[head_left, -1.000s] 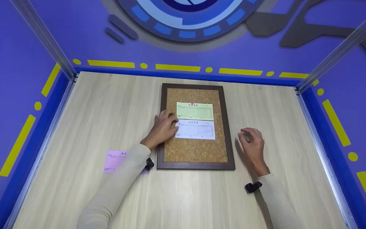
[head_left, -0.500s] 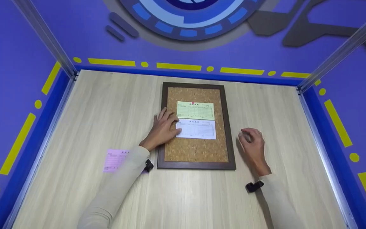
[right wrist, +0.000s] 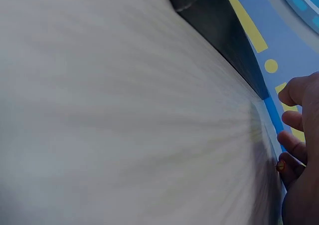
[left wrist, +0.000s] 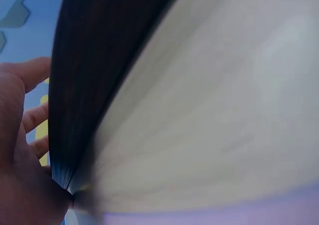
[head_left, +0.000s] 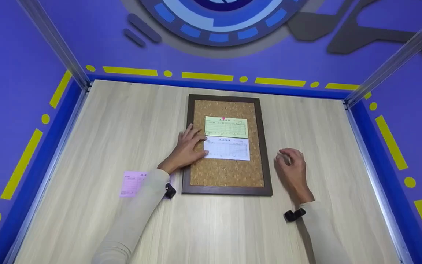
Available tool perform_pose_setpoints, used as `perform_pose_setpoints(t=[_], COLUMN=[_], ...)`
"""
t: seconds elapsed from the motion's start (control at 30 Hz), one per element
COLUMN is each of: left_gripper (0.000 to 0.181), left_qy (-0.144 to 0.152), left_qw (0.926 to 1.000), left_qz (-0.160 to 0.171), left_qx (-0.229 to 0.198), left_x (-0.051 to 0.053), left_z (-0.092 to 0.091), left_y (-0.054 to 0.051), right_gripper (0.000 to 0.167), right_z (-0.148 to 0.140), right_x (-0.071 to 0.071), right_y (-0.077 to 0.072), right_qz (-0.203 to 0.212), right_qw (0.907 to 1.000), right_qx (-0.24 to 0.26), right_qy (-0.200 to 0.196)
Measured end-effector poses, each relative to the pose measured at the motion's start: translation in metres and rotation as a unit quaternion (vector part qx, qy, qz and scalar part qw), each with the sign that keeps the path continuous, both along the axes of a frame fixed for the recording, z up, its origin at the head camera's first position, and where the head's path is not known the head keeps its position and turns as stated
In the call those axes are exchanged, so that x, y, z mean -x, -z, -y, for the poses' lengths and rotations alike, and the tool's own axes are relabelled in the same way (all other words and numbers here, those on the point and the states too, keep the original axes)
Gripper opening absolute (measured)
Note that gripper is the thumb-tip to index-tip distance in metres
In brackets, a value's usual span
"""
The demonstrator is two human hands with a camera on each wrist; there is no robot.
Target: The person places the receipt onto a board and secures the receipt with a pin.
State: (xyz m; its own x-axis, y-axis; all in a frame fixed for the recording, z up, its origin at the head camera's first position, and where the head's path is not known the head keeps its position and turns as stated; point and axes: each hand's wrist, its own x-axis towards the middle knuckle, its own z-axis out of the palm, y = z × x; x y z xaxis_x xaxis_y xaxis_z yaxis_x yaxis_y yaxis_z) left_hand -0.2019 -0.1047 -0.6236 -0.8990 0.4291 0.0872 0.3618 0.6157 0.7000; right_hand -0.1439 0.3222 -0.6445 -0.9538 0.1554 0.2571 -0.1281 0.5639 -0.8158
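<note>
A cork board (head_left: 225, 176) in a dark frame (head_left: 227, 190) lies on the table. On it are a green slip (head_left: 226, 127), with a pink pin (head_left: 224, 118) at its top edge, and a white slip (head_left: 229, 149) just below. My left hand (head_left: 185, 151) rests over the board's left side, fingers spread, thumb and a fingertip at the white slip's left edge. Right of the board, my right hand (head_left: 293, 169) is held with bent fingers. The right wrist view shows a small orange thing (right wrist: 280, 165), perhaps a pin, held at the lower fingers of that hand (right wrist: 305, 150).
A pink slip (head_left: 133, 184) lies on the table at the left, partly covered by my left forearm. Blue walls (head_left: 211, 66) with yellow marks stand behind the wooden table (head_left: 218, 227) and along both sides.
The left hand has shifted very slightly, its thumb extending over the white slip's left edge. My right hand stays nearly still, and the slips keep their places on the board.
</note>
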Motion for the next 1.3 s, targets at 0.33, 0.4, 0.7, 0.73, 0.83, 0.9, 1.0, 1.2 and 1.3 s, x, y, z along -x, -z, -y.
perform_pose_setpoints(t=[0.33, 0.4, 0.7, 0.73, 0.83, 0.9, 1.0, 1.2, 1.3], left_gripper=[0.057, 0.057, 0.06, 0.061, 0.064, 0.066, 0.068, 0.07, 0.069], left_qy=[0.02, 0.022, 0.028, 0.029, 0.032, 0.034, 0.035, 0.03, 0.029], left_qw=[0.9997, 0.9996, 0.9995, 0.9995, 0.9995, 0.9994, 0.9994, 0.9995, 0.9995], left_qz=[0.006, 0.002, 0.001, 0.0, 0.001, 0.002, 0.0, -0.003, -0.005], left_qx=[-0.014, -0.015, -0.013, -0.011, -0.006, -0.003, 0.003, 0.013, 0.014], left_x=[-0.001, -0.001, 0.0, 0.0, 0.0, 0.001, 0.001, 0.0, 0.0], left_z=[0.005, 0.005, 0.007, 0.007, 0.007, 0.008, 0.008, 0.008, 0.007], left_y=[0.002, 0.003, 0.005, 0.006, 0.006, 0.005, 0.005, 0.006, 0.007], right_gripper=[0.019, 0.018, 0.012, 0.012, 0.012, 0.012, 0.012, 0.011, 0.013], right_z=[-0.004, -0.005, -0.008, -0.008, -0.008, -0.007, -0.007, -0.007, -0.008], right_x=[-0.002, -0.003, -0.002, -0.002, -0.002, -0.002, -0.002, -0.002, -0.004], right_y=[0.005, 0.006, 0.011, 0.011, 0.011, 0.011, 0.011, 0.011, 0.01], right_qz=[0.001, -0.003, -0.024, -0.026, -0.037, -0.048, -0.059, -0.054, -0.043], right_qw=[1.0, 1.0, 0.9992, 0.9992, 0.9986, 0.9981, 0.9974, 0.9978, 0.9987], right_qx=[-0.005, -0.006, -0.032, -0.032, -0.037, -0.038, -0.041, -0.037, -0.027], right_qy=[0.001, 0.002, 0.0, -0.002, -0.006, -0.008, -0.009, -0.009, -0.009])
